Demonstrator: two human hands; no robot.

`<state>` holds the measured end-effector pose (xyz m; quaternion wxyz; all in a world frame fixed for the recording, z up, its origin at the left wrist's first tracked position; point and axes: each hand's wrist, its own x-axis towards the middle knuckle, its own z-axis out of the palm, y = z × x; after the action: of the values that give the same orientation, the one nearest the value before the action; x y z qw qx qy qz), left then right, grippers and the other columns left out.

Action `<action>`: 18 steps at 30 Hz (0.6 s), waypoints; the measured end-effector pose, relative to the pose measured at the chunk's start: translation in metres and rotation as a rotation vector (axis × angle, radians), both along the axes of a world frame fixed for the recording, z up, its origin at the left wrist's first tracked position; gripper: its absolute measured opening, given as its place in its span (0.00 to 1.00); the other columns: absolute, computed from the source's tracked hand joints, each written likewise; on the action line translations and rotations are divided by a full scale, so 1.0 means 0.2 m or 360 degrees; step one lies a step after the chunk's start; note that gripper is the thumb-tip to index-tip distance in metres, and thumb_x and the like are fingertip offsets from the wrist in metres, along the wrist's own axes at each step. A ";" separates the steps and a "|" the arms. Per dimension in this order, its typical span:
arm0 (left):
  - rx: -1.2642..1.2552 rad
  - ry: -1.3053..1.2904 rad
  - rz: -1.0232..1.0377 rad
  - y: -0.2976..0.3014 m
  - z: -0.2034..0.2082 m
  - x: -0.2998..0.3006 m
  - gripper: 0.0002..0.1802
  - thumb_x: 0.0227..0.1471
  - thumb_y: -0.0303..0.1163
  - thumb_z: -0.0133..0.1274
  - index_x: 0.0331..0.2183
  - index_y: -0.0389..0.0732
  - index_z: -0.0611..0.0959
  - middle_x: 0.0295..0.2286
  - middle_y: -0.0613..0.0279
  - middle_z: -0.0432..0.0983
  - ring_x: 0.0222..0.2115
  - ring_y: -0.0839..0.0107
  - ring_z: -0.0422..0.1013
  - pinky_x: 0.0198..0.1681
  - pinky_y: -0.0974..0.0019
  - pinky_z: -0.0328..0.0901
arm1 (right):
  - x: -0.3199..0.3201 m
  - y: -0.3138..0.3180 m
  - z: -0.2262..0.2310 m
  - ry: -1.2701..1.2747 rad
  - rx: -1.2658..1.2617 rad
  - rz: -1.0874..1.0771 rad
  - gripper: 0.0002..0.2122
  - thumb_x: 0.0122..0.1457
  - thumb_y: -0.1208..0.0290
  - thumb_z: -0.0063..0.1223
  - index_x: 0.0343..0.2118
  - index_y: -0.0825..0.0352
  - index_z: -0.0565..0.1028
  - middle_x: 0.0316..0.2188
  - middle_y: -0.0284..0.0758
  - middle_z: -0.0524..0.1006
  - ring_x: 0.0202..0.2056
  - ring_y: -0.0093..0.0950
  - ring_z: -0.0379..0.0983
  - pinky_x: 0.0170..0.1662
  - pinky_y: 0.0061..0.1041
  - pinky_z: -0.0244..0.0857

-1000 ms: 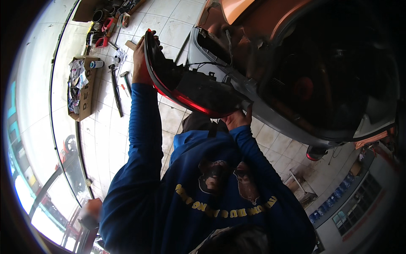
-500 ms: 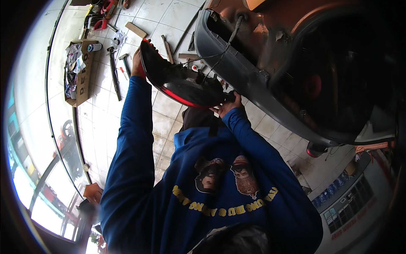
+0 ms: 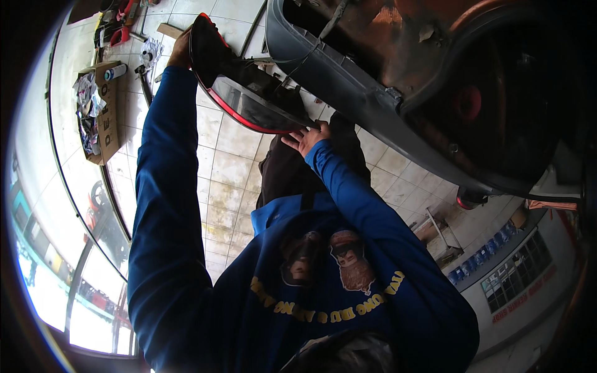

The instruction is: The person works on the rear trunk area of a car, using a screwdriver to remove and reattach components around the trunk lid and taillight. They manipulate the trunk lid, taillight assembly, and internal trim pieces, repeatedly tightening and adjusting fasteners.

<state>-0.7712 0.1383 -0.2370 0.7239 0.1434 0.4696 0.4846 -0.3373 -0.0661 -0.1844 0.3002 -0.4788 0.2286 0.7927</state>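
A car tail light [image 3: 239, 99], black-backed with a red lens along its edge, is held in the air in front of me. My left hand [image 3: 180, 52] is closed round its far left end; the fingertips are partly hidden behind it. My right hand [image 3: 309, 138] supports the near right end, fingers along the lower edge. Thin wires [image 3: 297, 62] run from the back of the light toward the car's grey bumper [image 3: 348, 93], close by on the right.
A cardboard box [image 3: 107, 118] filled with crumpled scraps stands on the tiled floor [image 3: 227, 155] at the left. Behind my left hand lie a hammer [image 3: 143, 84] and a wooden strip [image 3: 169, 30]. Blue water bottles [image 3: 482, 253] line the wall at the right.
Both hands have moved the tail light up and to the left in view. My right hand has shifted left along its lower edge. The view itself has also shifted.
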 end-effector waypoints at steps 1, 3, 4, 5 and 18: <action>-0.0010 0.0074 -0.0068 0.03 0.02 -0.01 0.20 0.66 0.36 0.49 0.53 0.35 0.78 0.47 0.58 0.79 0.47 0.65 0.76 0.53 0.62 0.71 | 0.00 -0.01 -0.02 0.0024 0.0016 -0.0006 0.29 0.66 0.49 0.27 0.58 0.67 0.68 0.59 0.40 0.67 0.60 0.43 0.63 0.63 0.64 0.58; 0.0633 0.0913 -0.0409 0.07 0.01 0.03 0.19 0.66 0.36 0.50 0.53 0.35 0.78 0.46 0.59 0.80 0.46 0.66 0.76 0.52 0.64 0.70 | 0.00 -0.05 -0.05 0.0061 0.0063 -0.0001 0.28 0.66 0.50 0.28 0.58 0.67 0.68 0.60 0.40 0.67 0.62 0.44 0.62 0.63 0.63 0.58; 0.0436 0.0767 -0.0379 0.10 0.00 0.03 0.19 0.66 0.36 0.50 0.54 0.36 0.78 0.46 0.60 0.80 0.45 0.68 0.76 0.50 0.66 0.70 | -0.02 -0.06 -0.05 0.0091 0.0098 0.0021 0.28 0.66 0.51 0.28 0.58 0.67 0.68 0.60 0.40 0.67 0.62 0.45 0.62 0.63 0.62 0.59; 0.0234 0.0625 -0.0331 0.13 -0.01 0.02 0.19 0.66 0.35 0.49 0.54 0.36 0.78 0.45 0.62 0.80 0.45 0.69 0.76 0.49 0.68 0.69 | -0.03 -0.08 -0.04 0.0121 0.0133 0.0041 0.27 0.66 0.51 0.29 0.57 0.66 0.68 0.60 0.40 0.67 0.63 0.46 0.62 0.64 0.61 0.59; -0.0031 0.0737 -0.0124 0.23 -0.18 0.23 0.19 0.66 0.34 0.48 0.54 0.36 0.77 0.52 0.57 0.77 0.53 0.66 0.73 0.56 0.62 0.67 | -0.19 -0.11 -0.03 0.0115 -0.0014 -0.0260 0.20 0.68 0.63 0.40 0.48 0.79 0.73 0.51 0.54 0.76 0.58 0.48 0.72 0.61 0.49 0.69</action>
<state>-0.7248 0.1850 -0.2725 0.6164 0.2617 0.6220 0.4059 -0.3752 -0.0887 -0.1905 0.3532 -0.4309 0.2811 0.7814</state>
